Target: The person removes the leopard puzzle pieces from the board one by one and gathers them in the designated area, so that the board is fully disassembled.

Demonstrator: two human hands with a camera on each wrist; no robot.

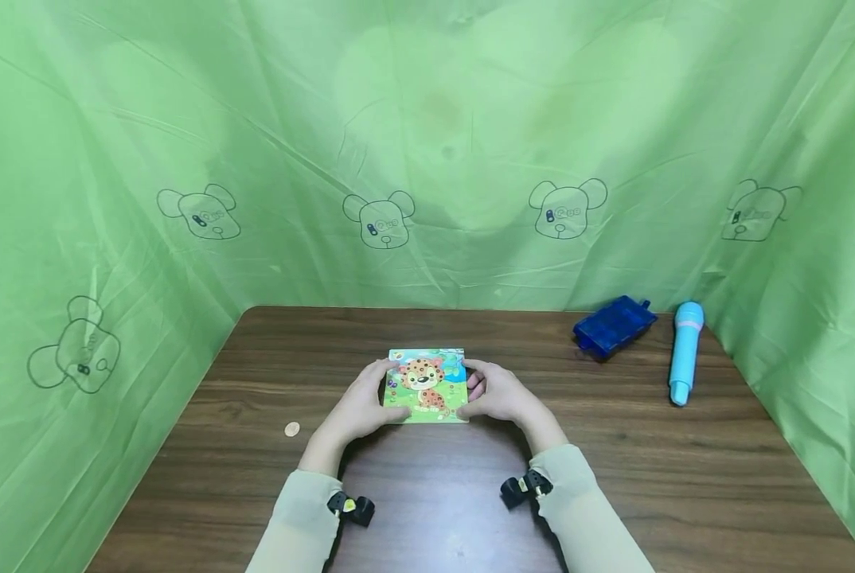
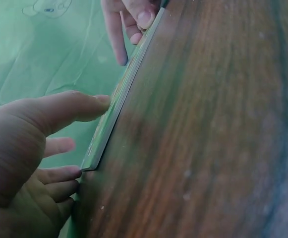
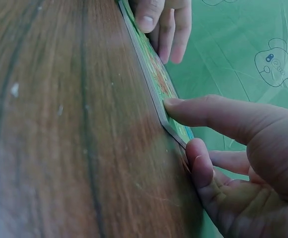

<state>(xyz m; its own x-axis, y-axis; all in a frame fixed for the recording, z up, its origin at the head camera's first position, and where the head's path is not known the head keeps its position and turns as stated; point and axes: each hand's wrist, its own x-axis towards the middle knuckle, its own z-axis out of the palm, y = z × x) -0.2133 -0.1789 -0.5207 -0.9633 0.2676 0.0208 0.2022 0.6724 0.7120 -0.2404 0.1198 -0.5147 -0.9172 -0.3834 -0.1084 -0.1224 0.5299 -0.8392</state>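
A thin square picture board [image 1: 425, 386] with a cartoon leopard on a green and blue ground is at the middle of the table, level with its surface. My left hand [image 1: 366, 402] holds its left side, the thumb on the printed face; in the left wrist view the other fingers [image 2: 59, 176] are at the board's edge. On the opposite side my right hand [image 1: 499, 391] grips the board, thumb on top near the front corner. In the right wrist view its curled fingers [image 3: 201, 171] meet the side edge. The board's underside is hidden.
A small pale round disc [image 1: 292, 429] lies left of my left hand. Toward the back right are a translucent blue case [image 1: 615, 327] and a light blue toy microphone [image 1: 685, 354]. Green cloth [image 1: 427, 159] hangs behind and beside the brown wooden table [image 1: 427, 493].
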